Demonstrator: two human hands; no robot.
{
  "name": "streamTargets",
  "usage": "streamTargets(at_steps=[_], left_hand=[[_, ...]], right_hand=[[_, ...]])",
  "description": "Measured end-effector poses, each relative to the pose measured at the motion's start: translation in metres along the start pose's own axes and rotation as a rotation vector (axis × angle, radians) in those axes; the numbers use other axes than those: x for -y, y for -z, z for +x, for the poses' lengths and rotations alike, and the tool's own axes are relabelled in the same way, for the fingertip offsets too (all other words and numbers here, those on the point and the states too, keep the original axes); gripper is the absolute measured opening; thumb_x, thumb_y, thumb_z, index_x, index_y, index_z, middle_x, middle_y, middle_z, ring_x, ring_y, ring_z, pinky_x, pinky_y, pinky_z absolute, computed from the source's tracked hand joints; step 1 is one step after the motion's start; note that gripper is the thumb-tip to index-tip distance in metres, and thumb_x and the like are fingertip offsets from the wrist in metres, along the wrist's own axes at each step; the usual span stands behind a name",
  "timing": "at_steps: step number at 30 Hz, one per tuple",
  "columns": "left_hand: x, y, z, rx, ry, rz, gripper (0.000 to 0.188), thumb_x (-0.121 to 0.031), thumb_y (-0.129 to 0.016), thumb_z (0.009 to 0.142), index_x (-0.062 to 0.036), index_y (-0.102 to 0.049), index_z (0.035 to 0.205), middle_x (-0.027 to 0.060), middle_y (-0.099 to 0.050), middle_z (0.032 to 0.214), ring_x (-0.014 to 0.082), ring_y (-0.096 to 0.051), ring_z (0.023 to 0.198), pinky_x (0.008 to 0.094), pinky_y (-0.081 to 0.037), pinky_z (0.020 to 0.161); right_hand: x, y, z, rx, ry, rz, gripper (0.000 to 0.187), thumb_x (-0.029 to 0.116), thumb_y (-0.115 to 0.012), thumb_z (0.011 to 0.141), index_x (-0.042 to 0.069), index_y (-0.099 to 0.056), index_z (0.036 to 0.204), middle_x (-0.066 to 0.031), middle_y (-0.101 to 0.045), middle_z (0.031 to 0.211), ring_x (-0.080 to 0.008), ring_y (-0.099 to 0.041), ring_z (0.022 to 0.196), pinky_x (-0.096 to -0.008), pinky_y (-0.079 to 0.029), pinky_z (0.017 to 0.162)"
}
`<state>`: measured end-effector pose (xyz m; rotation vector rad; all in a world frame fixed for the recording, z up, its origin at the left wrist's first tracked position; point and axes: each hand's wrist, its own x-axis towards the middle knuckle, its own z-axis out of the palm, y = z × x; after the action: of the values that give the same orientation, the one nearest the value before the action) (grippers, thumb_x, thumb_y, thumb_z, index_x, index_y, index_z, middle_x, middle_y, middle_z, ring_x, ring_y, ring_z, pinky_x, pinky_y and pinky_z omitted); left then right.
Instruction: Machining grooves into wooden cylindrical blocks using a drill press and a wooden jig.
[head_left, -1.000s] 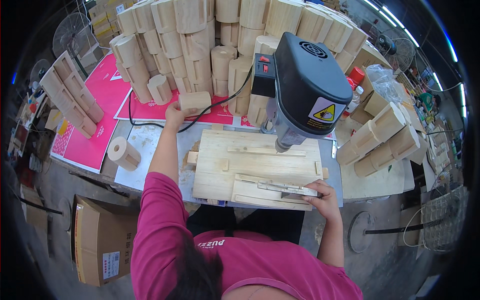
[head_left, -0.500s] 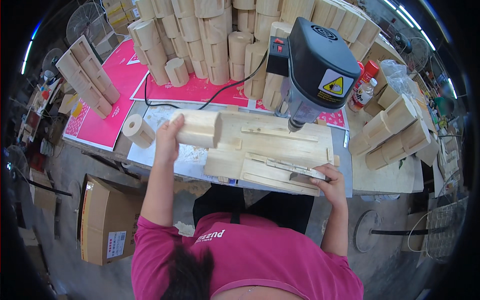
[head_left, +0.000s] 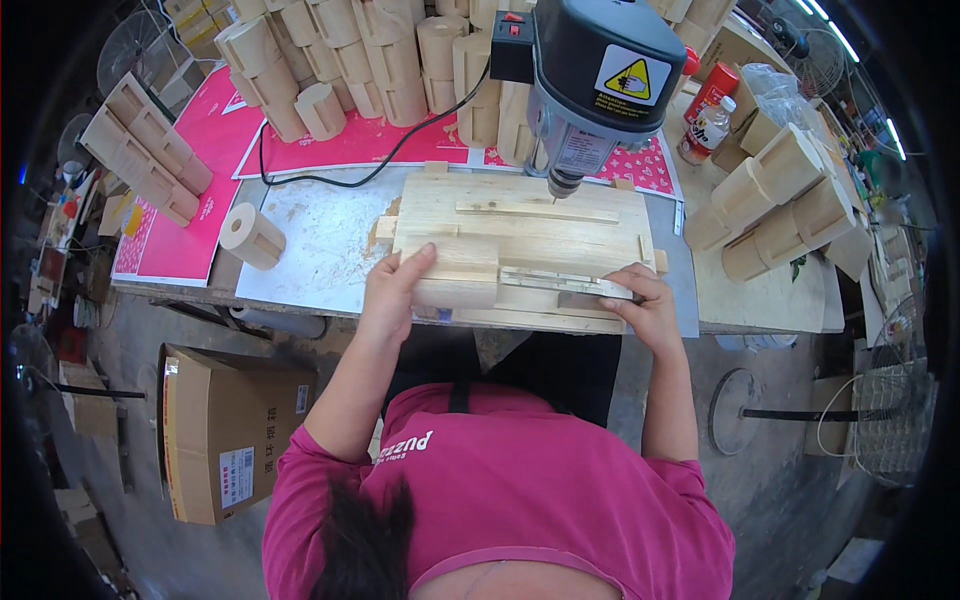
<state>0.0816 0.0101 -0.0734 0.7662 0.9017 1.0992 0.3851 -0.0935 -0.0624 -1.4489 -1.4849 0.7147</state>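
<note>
My left hand (head_left: 390, 295) grips the left part of a pale wooden block (head_left: 462, 264), rounded like a cylinder, low over the near half of a wooden board (head_left: 425, 205). Closed at the board's right side, my right hand (head_left: 646, 303) holds a narrow, light-coloured flat piece (head_left: 545, 281) with a dark part near the fingers. The piece's left end meets the block's right end or lies very close to it. Above the board's far part hangs the bit of a dark drill press (head_left: 605, 75), apart from both hands. Strips of wood run along the board.
Left of the board stands a short wooden cylinder (head_left: 252, 237) with a hole in its end. Stacked wooden cylinders (head_left: 395, 75) line the back, past a black cable (head_left: 350, 184). More cylinders (head_left: 775, 215) and a bottle (head_left: 706, 130) are at right. A cardboard box (head_left: 235, 430) is on the floor.
My left hand has brought the wooden block down and right, from above the board's left edge to the flat piece's end. My right hand still holds the flat piece. The view has shifted slightly.
</note>
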Motion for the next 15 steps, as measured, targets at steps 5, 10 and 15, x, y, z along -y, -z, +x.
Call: streamTargets(at_steps=[5, 10, 15], left_hand=[[0.0, -0.002, -0.011, -0.015, 0.153, 0.036, 0.037, -0.025, -0.065, 0.081, 0.0066, -0.057, 0.099, 0.014, -0.063, 0.092, 0.0168, -0.061, 0.082, 0.0272, -0.047, 0.076], [-0.013, -0.003, -0.019, 0.042, 0.24, 0.154, 0.043, -0.029, -0.058, 0.084, 0.0072, -0.052, 0.106, 0.0143, -0.061, 0.098, 0.0177, -0.06, 0.086, 0.0279, -0.046, 0.076], [-0.011, 0.007, -0.022, 0.055, 0.287, 0.338, 0.046, -0.032, -0.054, 0.086, 0.0077, -0.048, 0.111, 0.0142, -0.058, 0.103, 0.0174, -0.057, 0.091, 0.0277, -0.044, 0.078]], right_hand=[[-0.004, 0.0, 0.001, 0.031, 0.006, 0.049, 0.027, 0.0, -0.073, 0.063, 0.003, -0.067, 0.089, -0.0036, -0.059, 0.081, -0.0133, -0.055, 0.075, -0.0241, -0.042, 0.064], [-0.008, 0.003, 0.006, 0.078, 0.066, 0.04, 0.028, -0.001, -0.073, 0.063, 0.002, -0.067, 0.09, -0.0031, -0.059, 0.08, -0.0129, -0.056, 0.076, -0.0238, -0.043, 0.064], [-0.004, 0.005, 0.009, 0.097, 0.043, 0.069, 0.028, -0.001, -0.073, 0.063, 0.002, -0.067, 0.09, -0.0025, -0.058, 0.081, -0.0124, -0.055, 0.076, -0.0238, -0.043, 0.065]])
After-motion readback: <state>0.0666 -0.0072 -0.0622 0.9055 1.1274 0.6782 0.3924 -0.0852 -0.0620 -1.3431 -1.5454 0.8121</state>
